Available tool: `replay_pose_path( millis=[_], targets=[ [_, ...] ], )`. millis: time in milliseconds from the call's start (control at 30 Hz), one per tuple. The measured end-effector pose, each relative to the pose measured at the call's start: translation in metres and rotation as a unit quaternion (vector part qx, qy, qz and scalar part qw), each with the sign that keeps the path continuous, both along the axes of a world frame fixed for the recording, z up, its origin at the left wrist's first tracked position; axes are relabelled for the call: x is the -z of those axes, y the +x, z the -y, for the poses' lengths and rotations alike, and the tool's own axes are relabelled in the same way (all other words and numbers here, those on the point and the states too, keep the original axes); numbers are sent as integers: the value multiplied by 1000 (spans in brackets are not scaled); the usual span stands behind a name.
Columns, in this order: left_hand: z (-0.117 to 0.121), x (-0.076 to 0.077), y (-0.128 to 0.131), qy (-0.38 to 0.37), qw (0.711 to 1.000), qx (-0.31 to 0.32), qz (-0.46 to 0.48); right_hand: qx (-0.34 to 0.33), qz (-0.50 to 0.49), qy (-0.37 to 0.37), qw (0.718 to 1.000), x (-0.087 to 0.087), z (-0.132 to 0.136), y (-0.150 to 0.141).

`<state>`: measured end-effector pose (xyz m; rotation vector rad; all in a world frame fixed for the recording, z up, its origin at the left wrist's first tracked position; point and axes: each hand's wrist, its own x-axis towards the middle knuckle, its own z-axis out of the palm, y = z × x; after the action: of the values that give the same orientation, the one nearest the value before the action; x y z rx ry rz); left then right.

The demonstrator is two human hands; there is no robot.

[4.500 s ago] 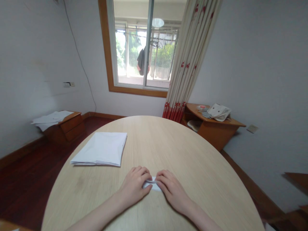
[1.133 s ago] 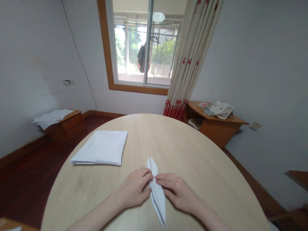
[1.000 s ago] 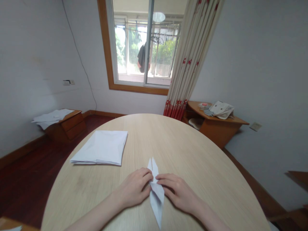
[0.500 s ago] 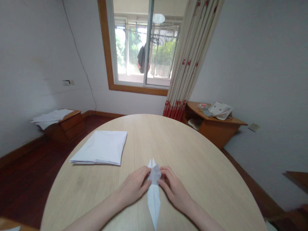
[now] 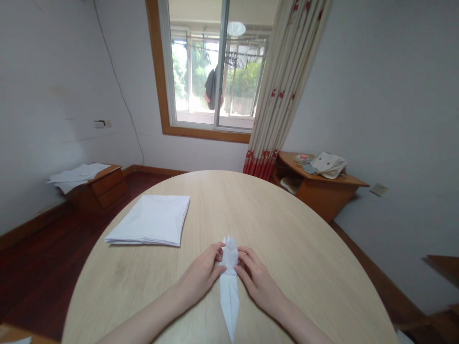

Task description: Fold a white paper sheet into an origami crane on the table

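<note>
A folded white paper piece (image 5: 228, 286) lies in the middle of the near part of the round wooden table (image 5: 287, 248). Its long narrow point runs toward me, and its upper end is wider with layered flaps. My left hand (image 5: 201, 272) is at its left side, with fingertips and thumb against the paper. My right hand (image 5: 255, 281) mirrors this on the right side. Further left on the tabletop lies a squared stack of white paper sheets (image 5: 150, 222), out of reach of my fingertips.
Past the table's rim, a low wooden cabinet (image 5: 96, 186) with loose white sheets stands at the left, and a wooden corner shelf (image 5: 322, 184) with a cloth bag (image 5: 328, 165) stands at the right. A red-trimmed curtain (image 5: 283, 91) hangs beside the window (image 5: 211, 67).
The paper went from a small strip under both hands to a long pointed shape, and its upper flaps are now narrower. My hands have spread slightly to its sides.
</note>
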<state>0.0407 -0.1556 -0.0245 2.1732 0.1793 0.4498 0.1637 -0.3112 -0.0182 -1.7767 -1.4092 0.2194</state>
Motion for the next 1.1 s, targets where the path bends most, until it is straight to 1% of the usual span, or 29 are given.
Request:
replay_pose_path(
  millis=[133, 267, 433, 600, 733, 833, 967, 1100],
  targets=[
    [-1, 4, 2, -19, 1000, -1, 6, 9, 13, -9, 1000, 4, -1, 1],
    [0, 5, 1, 5, 999, -6, 31, 29, 34, -13, 999, 11, -1, 4],
    [0, 4, 0, 113, 991, -18, 62, 41, 86, -13, 995, 16, -1, 5],
    [-2, 10, 0, 217, 976, -17, 29, 25, 150, -23, 988, 15, 1, 4],
    [-3, 14, 1, 295, 955, -25, 16, 16, 167, -38, 985, 14, 0, 3],
    [-3, 13, 0, 312, 949, -33, 11, 15, 162, -67, 984, 12, -1, 3],
    [-3, 8, -1, 323, 945, -40, -13, 18, 163, -105, 981, 8, -2, 4],
    [-3, 3, 0, 325, 944, -40, -39, 42, 178, -150, 972, 5, -2, 5]
  ],
)
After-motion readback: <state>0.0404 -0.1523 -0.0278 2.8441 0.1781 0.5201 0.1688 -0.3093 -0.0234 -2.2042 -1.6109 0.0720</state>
